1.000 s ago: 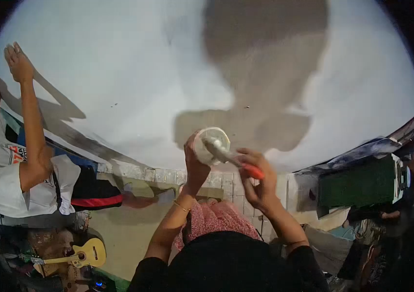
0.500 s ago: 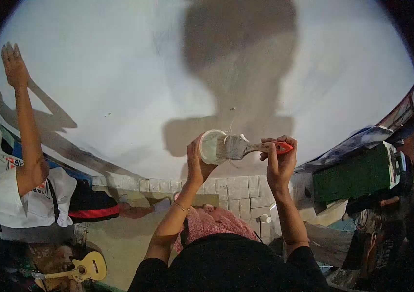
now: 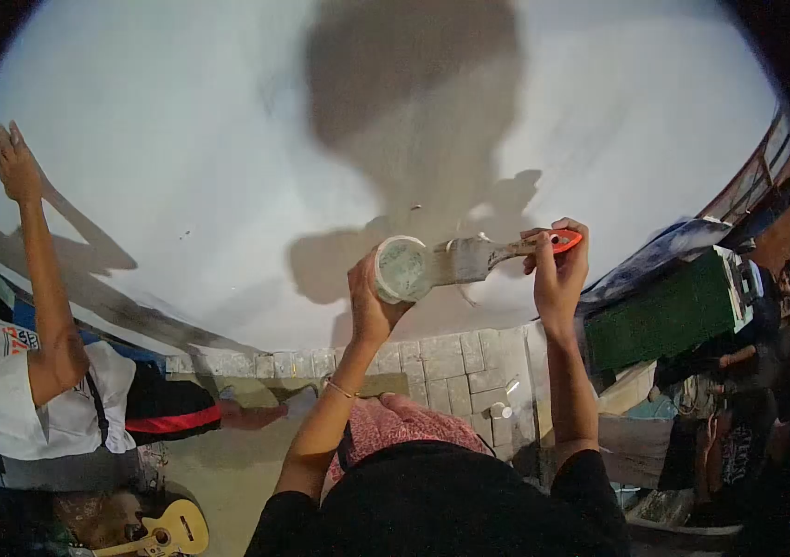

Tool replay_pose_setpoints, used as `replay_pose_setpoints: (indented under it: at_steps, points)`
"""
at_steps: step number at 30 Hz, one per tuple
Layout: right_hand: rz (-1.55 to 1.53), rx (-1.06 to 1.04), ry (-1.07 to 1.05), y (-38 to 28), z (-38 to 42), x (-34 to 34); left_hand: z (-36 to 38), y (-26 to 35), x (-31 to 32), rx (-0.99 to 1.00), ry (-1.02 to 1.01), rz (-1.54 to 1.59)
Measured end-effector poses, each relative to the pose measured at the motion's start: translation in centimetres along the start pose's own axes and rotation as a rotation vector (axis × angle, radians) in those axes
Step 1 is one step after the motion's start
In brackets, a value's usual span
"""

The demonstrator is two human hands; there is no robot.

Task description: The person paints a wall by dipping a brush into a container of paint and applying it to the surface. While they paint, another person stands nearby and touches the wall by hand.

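My left hand [image 3: 372, 302] is closed around a small white tub [image 3: 402, 239], whose open top faces me. Greenish-grey residue shows inside it. In my right hand [image 3: 559, 283] is a wide flat paintbrush [image 3: 472, 260], gripped by its handle with the red end up by my fingers. The brush lies sideways, its bristle tips right at the tub's right rim. Both are in front of a white wall [image 3: 209, 158], on which the shadow of my head and hands falls.
At left, another person in a white shirt [image 3: 93, 404] holds a raised hand [image 3: 16, 167] against the wall. A yellow guitar [image 3: 186, 527] lies low at left. Pale bricks [image 3: 451, 371] run along the wall's foot. A green box-like object [image 3: 660, 320] stands at right, with people beyond it.
My right hand and the brush have moved right and a little up, drawing the bristles back from over the tub. More of the tub's inside shows. The view has shifted slightly.
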State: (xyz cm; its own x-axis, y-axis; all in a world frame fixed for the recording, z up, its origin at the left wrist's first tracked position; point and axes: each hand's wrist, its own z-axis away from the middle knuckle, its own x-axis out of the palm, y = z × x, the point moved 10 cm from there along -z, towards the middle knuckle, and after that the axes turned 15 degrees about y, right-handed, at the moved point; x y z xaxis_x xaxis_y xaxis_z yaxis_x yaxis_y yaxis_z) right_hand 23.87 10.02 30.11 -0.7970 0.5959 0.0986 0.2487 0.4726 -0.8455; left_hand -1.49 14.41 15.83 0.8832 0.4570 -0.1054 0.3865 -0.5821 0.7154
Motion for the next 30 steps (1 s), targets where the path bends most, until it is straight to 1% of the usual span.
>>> replay_pose_setpoints:
  at_steps: [1,3,5,6,7,9,11,13,14,15,17,18,19,21,22,23,25,26,27,28,29,30]
  points:
    - [0.027,-0.035,0.032,-0.4,-0.7,-1.0,0.1,-0.5,0.7,-0.093,-0.010,0.022]
    - [0.036,-0.037,0.058,-0.7,-0.8,-2.0,-0.2,0.1,1.0,-0.113,-0.027,-0.012]
    - [-0.065,-0.148,0.052,-2.5,0.1,-2.2,-0.3,0.3,1.3,-0.137,-0.043,-0.047]
    - [-0.100,-0.211,-0.002,-2.9,1.1,-1.8,-0.2,0.8,1.4,-0.105,-0.038,-0.043]
    - [-0.033,-0.276,-0.060,-2.8,2.4,-1.6,0.0,1.3,1.5,-0.072,-0.035,-0.040]
    - [0.224,-0.518,-0.209,-4.3,5.9,-0.1,0.4,0.9,2.3,-0.091,-0.046,-0.061]
    - [0.246,-0.575,-0.417,-6.0,8.1,2.0,0.2,0.2,3.1,-0.104,-0.055,-0.077]
    - [0.281,-0.616,-0.616,-5.2,10.2,3.1,-0.3,-0.2,4.0,-0.079,-0.110,0.046]
    - [0.270,-0.626,-0.661,-5.3,10.9,3.3,0.6,-1.8,4.5,-0.147,-0.118,0.048]
    - [0.274,-0.628,-0.654,-5.6,10.7,3.2,0.5,-2.1,4.5,-0.141,-0.123,0.053]
    - [0.298,-0.619,-0.761,-6.1,10.8,3.2,-0.1,-2.2,4.8,-0.132,-0.172,0.178]
    - [0.287,-0.608,-0.786,-5.9,10.5,2.6,-0.2,-2.0,4.1,-0.138,-0.161,0.031]
    - [0.295,-0.614,-0.775,-6.0,9.6,1.8,-0.6,-1.5,4.1,-0.128,-0.166,0.041]
    - [0.246,-0.479,-0.851,-5.7,8.2,1.1,-0.4,-2.3,4.5,-0.282,-0.211,0.158]
    - [0.230,-0.420,-0.860,-6.1,6.8,0.9,-0.2,-2.5,4.2,-0.243,-0.191,0.089]
    - [0.240,-0.423,-0.849,-6.0,5.4,0.7,0.1,-2.7,4.6,-0.237,-0.199,0.099]
    - [0.247,-0.321,-0.743,-5.5,1.5,0.0,0.3,-2.5,4.9,-0.220,-0.188,0.173]
    - [0.310,-0.445,-0.699,-6.3,-0.4,0.0,0.7,-2.2,4.9,-0.214,-0.193,0.182]
    - [0.372,-0.569,-0.653,-7.3,-2.6,0.2,1.1,-2.2,4.6,-0.210,-0.179,0.058]
    - [0.407,-0.582,-0.605,-8.6,-4.9,0.6,1.4,-2.3,4.3,-0.204,-0.162,-0.066]
    - [0.441,-0.596,-0.557,-9.8,-7.3,1.0,1.7,-2.4,4.3,-0.197,-0.161,-0.058]
    - [0.453,-0.738,-0.483,-11.2,-10.2,0.7,2.0,-2.3,4.6,-0.188,-0.176,0.003]
